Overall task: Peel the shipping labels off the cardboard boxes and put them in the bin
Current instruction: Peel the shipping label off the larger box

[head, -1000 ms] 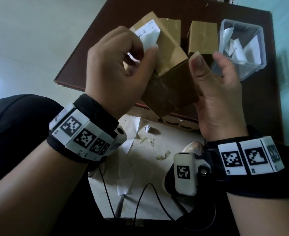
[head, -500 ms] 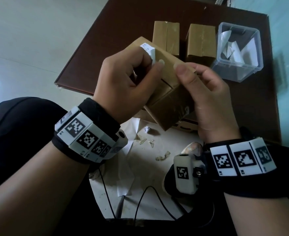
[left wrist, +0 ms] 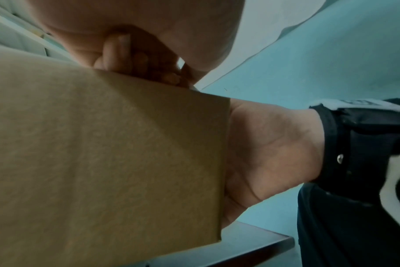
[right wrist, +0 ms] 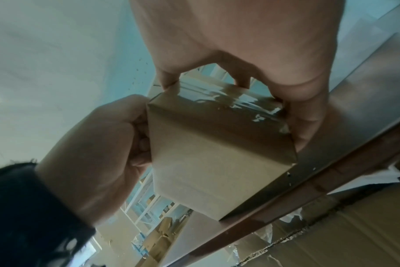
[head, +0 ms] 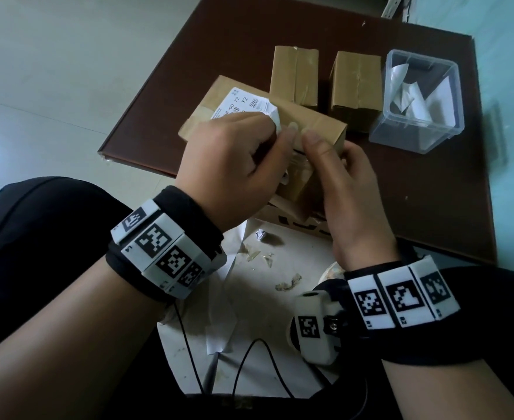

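Observation:
I hold a brown cardboard box (head: pixel 313 127) over the near edge of the dark table (head: pixel 431 207). A white shipping label (head: pixel 239 103) sticks to its top face, and its near corner is curled up. My left hand (head: pixel 237 156) pinches that lifted corner between thumb and fingers. My right hand (head: pixel 345 180) grips the box's right end, thumb on top. The right wrist view shows the box (right wrist: pixel 217 153) with the right fingers (right wrist: pixel 306 115) round its taped end and the left hand (right wrist: pixel 98 142) against its side. In the left wrist view the box (left wrist: pixel 103 162) fills the picture.
Two more taped cardboard boxes (head: pixel 295 74) (head: pixel 357 83) stand at the back of the table. A clear plastic bin (head: pixel 416 134) holding white peeled labels sits at the right. Below the table edge lies an open carton (head: pixel 249 313) with paper scraps and cables.
The box has come down and tipped so its label face points up. Both hands have moved lower with it, and my right thumb now lies on the box top.

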Tool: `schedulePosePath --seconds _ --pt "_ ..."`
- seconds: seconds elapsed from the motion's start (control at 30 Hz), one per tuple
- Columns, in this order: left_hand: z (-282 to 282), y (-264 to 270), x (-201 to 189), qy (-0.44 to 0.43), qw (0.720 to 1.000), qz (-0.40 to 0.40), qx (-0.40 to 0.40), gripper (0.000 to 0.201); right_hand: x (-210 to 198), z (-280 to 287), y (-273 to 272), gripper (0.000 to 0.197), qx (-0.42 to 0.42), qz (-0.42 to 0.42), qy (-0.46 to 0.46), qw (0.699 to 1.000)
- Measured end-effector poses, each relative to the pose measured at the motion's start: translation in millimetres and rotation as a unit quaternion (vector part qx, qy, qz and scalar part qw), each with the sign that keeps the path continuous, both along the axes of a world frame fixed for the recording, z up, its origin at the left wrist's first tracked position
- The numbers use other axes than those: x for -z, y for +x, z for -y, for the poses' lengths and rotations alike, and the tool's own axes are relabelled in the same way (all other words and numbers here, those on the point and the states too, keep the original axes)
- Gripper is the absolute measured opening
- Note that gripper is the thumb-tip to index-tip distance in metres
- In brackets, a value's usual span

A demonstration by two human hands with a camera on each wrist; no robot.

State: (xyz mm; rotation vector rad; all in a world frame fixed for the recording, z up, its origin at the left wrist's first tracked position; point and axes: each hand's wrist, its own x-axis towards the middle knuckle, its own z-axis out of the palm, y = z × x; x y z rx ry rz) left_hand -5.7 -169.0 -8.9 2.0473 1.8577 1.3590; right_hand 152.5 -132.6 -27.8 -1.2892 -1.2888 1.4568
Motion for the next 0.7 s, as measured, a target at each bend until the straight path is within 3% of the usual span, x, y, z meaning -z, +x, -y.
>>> schedulePosePath --seconds 0.13,0.27,0.43,0.7 --pt "2.3 -2.0 -2.7 -0.009 0.999 -0.034 -0.007 0.046 -2.2 5.1 2.0 0.053 0.000 0.056 0.018 0.998" --pt "2.1 -5.2 -4.9 -0.019 0.999 -0.014 0.025 0.042 -3.6 6.5 0.4 0.086 0.010 0.094 0.030 0.995" --pt "3.2 -6.5 -2.8 -0.027 0.999 0.014 0.039 0.040 -6.5 7.1 0.2 0.056 0.012 0.094 0.031 0.995" --pt "1.2 -2.8 -3.0 -0.045 0.996 0.056 0.048 0.040 -3.7 3.7 2.4 0.056 0.011 0.097 0.020 0.995"
